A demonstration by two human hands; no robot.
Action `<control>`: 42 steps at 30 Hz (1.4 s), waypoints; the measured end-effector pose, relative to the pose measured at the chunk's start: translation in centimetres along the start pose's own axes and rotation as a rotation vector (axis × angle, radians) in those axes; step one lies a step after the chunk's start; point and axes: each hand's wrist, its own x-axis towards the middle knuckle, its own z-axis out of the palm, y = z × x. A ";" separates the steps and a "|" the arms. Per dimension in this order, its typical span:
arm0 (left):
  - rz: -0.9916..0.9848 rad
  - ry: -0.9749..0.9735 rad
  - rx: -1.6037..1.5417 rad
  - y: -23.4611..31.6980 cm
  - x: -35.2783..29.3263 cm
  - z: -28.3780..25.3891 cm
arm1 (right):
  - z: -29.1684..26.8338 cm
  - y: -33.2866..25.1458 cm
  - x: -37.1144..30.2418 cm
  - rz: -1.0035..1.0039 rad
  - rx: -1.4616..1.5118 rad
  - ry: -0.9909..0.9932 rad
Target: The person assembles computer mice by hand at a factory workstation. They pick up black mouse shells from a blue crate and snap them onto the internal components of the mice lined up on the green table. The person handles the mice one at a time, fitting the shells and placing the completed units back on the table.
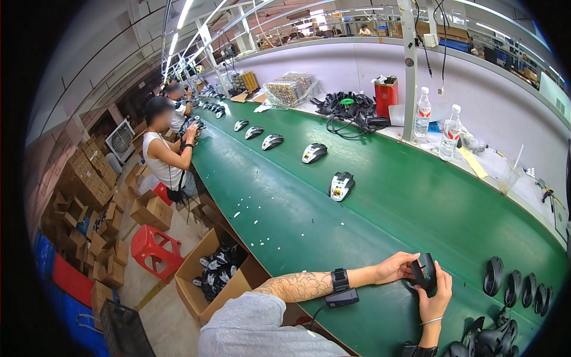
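Over the green bench [333,256], a black computer-mouse shell [424,272] is held up on its edge between both hands. The fingertips of my left hand [395,268] close on its left side. My right hand [437,296] grips the opposite side, thumb below and fingers along the edge. Several black mouse shells [493,276] stand in a row to the right of my hands. Nearer the front edge lies a pile of loose black mouse parts [491,336]. Further off, a white-and-black mouse [341,186] heads a line of similar ones.
An open cardboard box [196,279] of mice stands left of the bench, near a red stool [156,253]. Bottles [450,134], black cables [351,110] and a red tin [386,96] line the far ledge. Other people [163,149] work further along.
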 end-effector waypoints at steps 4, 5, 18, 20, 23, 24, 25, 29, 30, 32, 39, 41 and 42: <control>0.006 -0.017 0.003 -0.1 0.1 -0.1 | -0.1 -0.1 0.0 0.005 0.001 0.002; 0.007 -0.019 0.006 -0.2 0.1 -0.2 | -0.1 -0.1 0.0 0.005 0.005 0.004; 0.006 -0.005 -0.005 -1.1 0.4 -1.7 | -0.3 -0.7 0.1 0.020 0.034 0.016; -0.025 0.010 -0.009 -0.7 0.2 -1.4 | -0.5 -0.3 0.2 0.009 0.000 -0.006; 0.032 -0.002 0.029 -0.8 0.7 -0.8 | -1.1 0.5 0.3 -0.005 -0.035 -0.009; 0.031 0.020 0.007 -1.0 0.8 -0.6 | -1.5 0.8 0.3 -0.006 -0.023 -0.032; 0.032 0.035 0.063 -0.9 0.5 -0.7 | -1.5 0.7 0.2 -0.003 0.004 -0.042; 0.061 0.063 0.064 -0.2 0.1 0.7 | -1.6 1.1 0.2 -0.049 0.103 -0.052; 0.056 0.060 0.060 -0.2 -0.1 0.5 | -1.3 0.7 0.3 -0.038 0.111 -0.064; 0.067 0.078 0.047 -0.5 -0.1 -0.3 | -1.3 0.5 0.4 -0.028 0.074 -0.057; 0.016 -0.052 -0.002 -0.8 0.9 -1.1 | -1.0 0.5 -0.1 0.016 -0.002 0.032; 0.044 0.015 0.021 -0.7 0.2 -1.7 | -0.5 0.4 0.3 -0.017 -0.019 0.013; 0.064 0.030 0.033 -0.6 -0.3 -1.2 | -0.6 0.4 0.4 -0.029 -0.015 -0.010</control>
